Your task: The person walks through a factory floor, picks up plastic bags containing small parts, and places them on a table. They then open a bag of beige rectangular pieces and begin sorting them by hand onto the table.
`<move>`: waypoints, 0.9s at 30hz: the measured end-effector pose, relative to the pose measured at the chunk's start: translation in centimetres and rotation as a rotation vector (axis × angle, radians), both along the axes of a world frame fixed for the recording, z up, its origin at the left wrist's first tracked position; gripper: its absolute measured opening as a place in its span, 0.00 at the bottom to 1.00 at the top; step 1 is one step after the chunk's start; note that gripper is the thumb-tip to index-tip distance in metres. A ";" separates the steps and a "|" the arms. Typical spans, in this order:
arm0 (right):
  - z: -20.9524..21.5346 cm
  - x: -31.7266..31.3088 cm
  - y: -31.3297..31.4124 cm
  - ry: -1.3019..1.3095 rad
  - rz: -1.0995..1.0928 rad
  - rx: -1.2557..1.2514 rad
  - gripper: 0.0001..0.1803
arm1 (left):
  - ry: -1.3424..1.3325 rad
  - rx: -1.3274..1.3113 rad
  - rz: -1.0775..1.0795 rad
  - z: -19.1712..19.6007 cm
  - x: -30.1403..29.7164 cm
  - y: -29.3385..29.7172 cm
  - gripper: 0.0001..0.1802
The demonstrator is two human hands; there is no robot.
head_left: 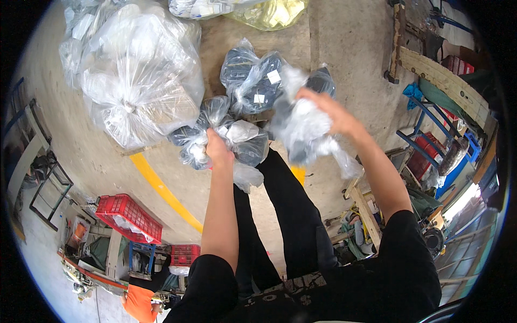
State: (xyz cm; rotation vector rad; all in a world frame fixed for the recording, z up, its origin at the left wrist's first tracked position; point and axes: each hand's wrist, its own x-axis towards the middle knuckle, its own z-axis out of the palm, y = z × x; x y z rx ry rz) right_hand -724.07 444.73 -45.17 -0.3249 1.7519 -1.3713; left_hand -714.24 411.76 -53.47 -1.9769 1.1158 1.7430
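Note:
My left hand [218, 148] is closed on the gathered plastic of a clear bag [250, 148] with dark, folded-looking contents, low in front of my legs. Further right, my right hand [333, 110] has its fingers wrapped round the crumpled plastic of another clear bag [301, 129], also with something dark inside. That bag and hand are slightly smeared by motion. Just beyond both hands, a pair of clear bags with dark contents [258, 81] bears small white labels. What exactly the dark contents are cannot be made out through the plastic.
A large clear sack [141, 70] stands at the left, beside the smaller bags. At the far edge lies a yellowish bag [274, 13]. Yellow line [164, 188] crosses the floor. Red crates [129, 218] and a person in orange [141, 301] are at lower left; benches [447, 83] stand right.

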 end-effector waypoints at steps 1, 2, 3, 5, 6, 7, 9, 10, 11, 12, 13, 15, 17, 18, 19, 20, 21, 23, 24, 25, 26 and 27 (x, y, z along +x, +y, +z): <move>0.2 1.1 -1.8 -0.019 0.051 0.040 0.44 | 0.001 -0.015 -0.008 0.5 0.5 -0.3 0.32; 0.1 1.8 -3.8 -0.012 0.085 0.045 0.45 | 0.000 -0.019 -0.005 1.1 1.0 -0.7 0.32; -0.7 1.7 -5.9 -0.081 0.173 0.116 0.48 | -0.011 -0.027 0.001 1.8 1.7 -1.2 0.32; -2.8 0.4 -9.6 -0.140 0.257 0.256 0.56 | 0.012 -0.014 0.045 3.1 2.9 -2.2 0.32; -4.0 -0.5 -11.2 -0.149 0.254 0.326 0.60 | 0.017 -0.002 0.044 3.7 3.5 -2.8 0.32; -5.3 -1.7 -12.6 -0.130 0.245 0.435 0.61 | -0.001 0.005 0.058 4.2 4.1 -3.3 0.32; -6.9 -2.4 -15.0 -0.088 0.207 0.663 0.65 | 0.026 0.031 0.096 5.2 5.1 -4.5 0.30; -7.3 -2.3 -15.9 -0.097 0.181 0.669 0.64 | 0.060 0.042 0.072 5.5 5.5 -5.0 0.30; -7.4 -1.8 -16.5 -0.099 0.140 0.716 0.64 | 0.068 0.053 0.060 6.0 6.0 -5.6 0.30; -7.4 -1.4 -16.9 -0.121 0.112 0.751 0.64 | 0.068 0.065 0.060 6.5 6.6 -6.2 0.29; -7.3 -0.9 -16.9 -0.125 0.060 0.786 0.58 | 0.090 0.110 0.081 7.1 7.1 -6.8 0.29; -7.3 -0.3 -17.0 -0.161 -0.013 0.845 0.53 | 0.141 0.113 0.063 8.1 7.9 -7.8 0.28; -7.4 -0.4 -16.8 -0.155 -0.084 0.891 0.39 | 0.168 0.124 0.073 9.3 8.5 -8.8 0.27; -7.5 -0.6 -16.6 -0.105 -0.095 0.856 0.36 | 0.224 0.130 0.045 9.9 8.6 -9.2 0.27; -7.4 -0.8 -16.4 -0.072 -0.097 0.834 0.34 | 0.223 0.121 0.039 10.6 8.7 -9.7 0.26; -7.2 -1.0 -16.1 -0.029 -0.111 0.809 0.32 | 0.201 0.108 0.037 11.3 8.7 -10.1 0.26; -6.6 -0.8 -15.7 -0.012 -0.158 0.791 0.26 | 0.195 0.100 0.031 12.1 8.7 -10.6 0.26; -4.4 0.4 -14.4 -0.060 -0.258 0.722 0.26 | 0.213 0.094 0.006 13.7 8.5 -11.8 0.26; -2.7 1.4 -13.5 -0.078 -0.305 0.674 0.26 | 0.215 0.085 -0.002 14.6 8.5 -12.4 0.26; -0.9 2.5 -13.0 -0.065 -0.326 0.689 0.27 | 0.210 0.081 -0.030 15.3 8.3 -13.0 0.27; 1.2 3.4 -12.3 0.025 -0.291 0.647 0.26 | 0.232 0.074 -0.038 16.1 8.1 -13.6 0.26; 3.4 4.1 -11.5 0.092 -0.254 0.630 0.25 | 0.247 0.059 -0.047 16.9 8.0 -14.3 0.26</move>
